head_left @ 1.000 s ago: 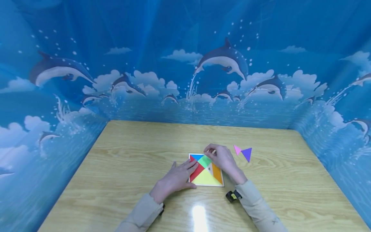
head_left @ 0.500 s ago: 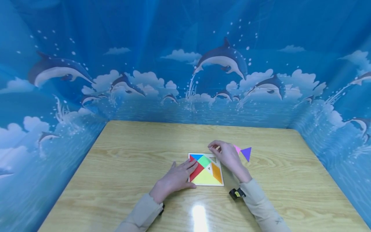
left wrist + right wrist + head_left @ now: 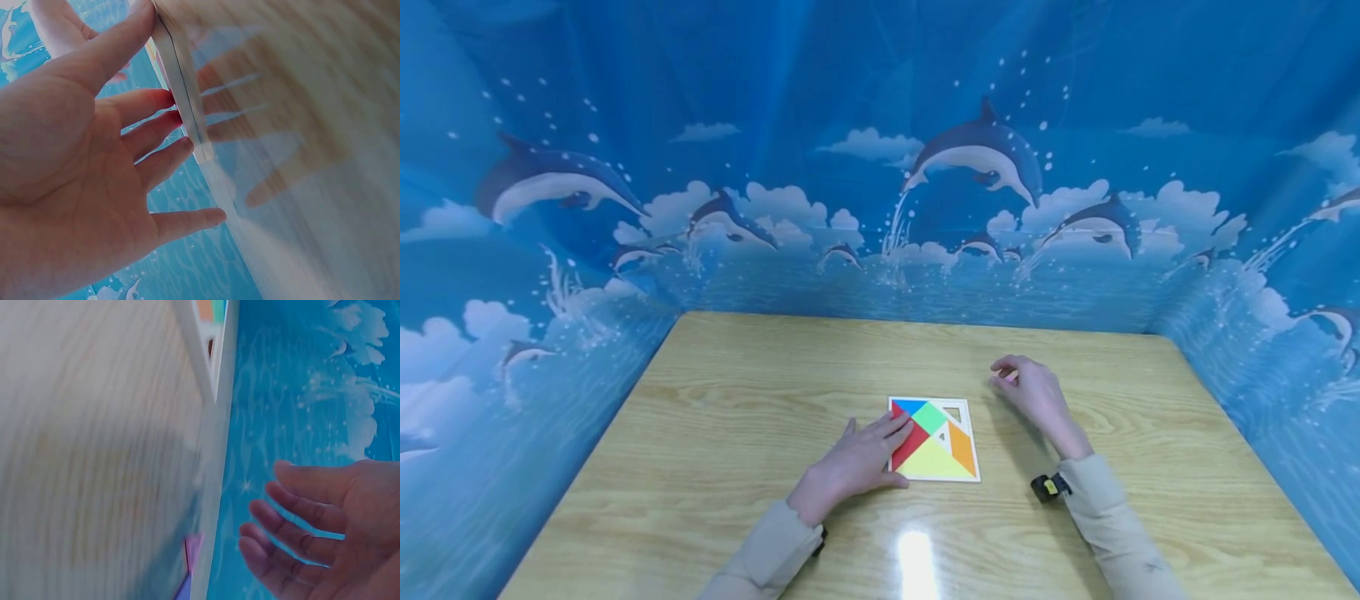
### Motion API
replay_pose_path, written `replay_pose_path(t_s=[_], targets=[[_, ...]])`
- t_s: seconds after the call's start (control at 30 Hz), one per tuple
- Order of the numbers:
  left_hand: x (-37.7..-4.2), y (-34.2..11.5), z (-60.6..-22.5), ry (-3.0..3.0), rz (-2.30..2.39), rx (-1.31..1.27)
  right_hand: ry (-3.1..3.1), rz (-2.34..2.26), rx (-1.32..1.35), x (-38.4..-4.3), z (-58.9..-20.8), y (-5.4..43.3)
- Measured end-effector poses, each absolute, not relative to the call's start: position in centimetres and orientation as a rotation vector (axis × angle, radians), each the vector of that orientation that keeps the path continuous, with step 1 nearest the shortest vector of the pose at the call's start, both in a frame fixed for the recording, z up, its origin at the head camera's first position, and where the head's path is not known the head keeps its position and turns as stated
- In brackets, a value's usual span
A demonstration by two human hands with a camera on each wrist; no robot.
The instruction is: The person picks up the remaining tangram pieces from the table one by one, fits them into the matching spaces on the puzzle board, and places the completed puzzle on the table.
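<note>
A square tangram board (image 3: 936, 478) with a white rim lies in the middle of the table in the head view. Set in it are red, blue, green (image 3: 931, 418), yellow (image 3: 934, 461) and orange (image 3: 961, 448) pieces. My left hand (image 3: 865, 457) rests on its left side with fingers spread, covering part of the red piece (image 3: 912, 447). Above the table, to the right of the board, my right hand (image 3: 1037, 396) hovers with loosely bent fingers. Under it lies a pink triangle (image 3: 194, 550), apart from the fingers in the right wrist view, touching a purple triangle (image 3: 183, 589).
Two triangular recesses in the board show cut-out holes, at its upper right and near its centre. A wood-grain table (image 3: 760, 375) holds everything. Blue dolphin-print cloth (image 3: 850, 167) hangs along the back and both sides.
My right hand has moved from the board's upper right corner rightward to above the loose triangles, uncovering the corner recess. The left hand stays in place.
</note>
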State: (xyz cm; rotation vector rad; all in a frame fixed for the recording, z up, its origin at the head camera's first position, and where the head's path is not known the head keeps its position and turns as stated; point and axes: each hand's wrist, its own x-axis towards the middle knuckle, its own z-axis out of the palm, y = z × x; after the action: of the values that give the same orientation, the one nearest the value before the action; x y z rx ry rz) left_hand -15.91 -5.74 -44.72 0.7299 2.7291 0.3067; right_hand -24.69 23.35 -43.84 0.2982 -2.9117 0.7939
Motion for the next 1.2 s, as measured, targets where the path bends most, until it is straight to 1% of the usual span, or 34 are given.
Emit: replay_pose_path(t_s=[0.3, 0.57, 0.9, 1.2], targets=[[-15.8, -5.7, -44.7, 2.73, 0.305, 0.727, -3.089, 0.612, 0.206, -25.5, -44.3, 25.4], [-15.8, -5.7, -44.8, 2.73, 0.3, 0.736, -3.212, 0.509, 0.132, -26.2, -44.8, 25.8], [-15.7, -5.7, -44.4, 2.731, 0.305, 0.735, -3.173, 0.638, 0.162, -26.6, -45.1, 25.4], [-15.7, -5.7, -44.2, 2.734, 0.315, 0.737, -2.971, 0.765, 0.22, -25.5, -44.3, 24.0]])
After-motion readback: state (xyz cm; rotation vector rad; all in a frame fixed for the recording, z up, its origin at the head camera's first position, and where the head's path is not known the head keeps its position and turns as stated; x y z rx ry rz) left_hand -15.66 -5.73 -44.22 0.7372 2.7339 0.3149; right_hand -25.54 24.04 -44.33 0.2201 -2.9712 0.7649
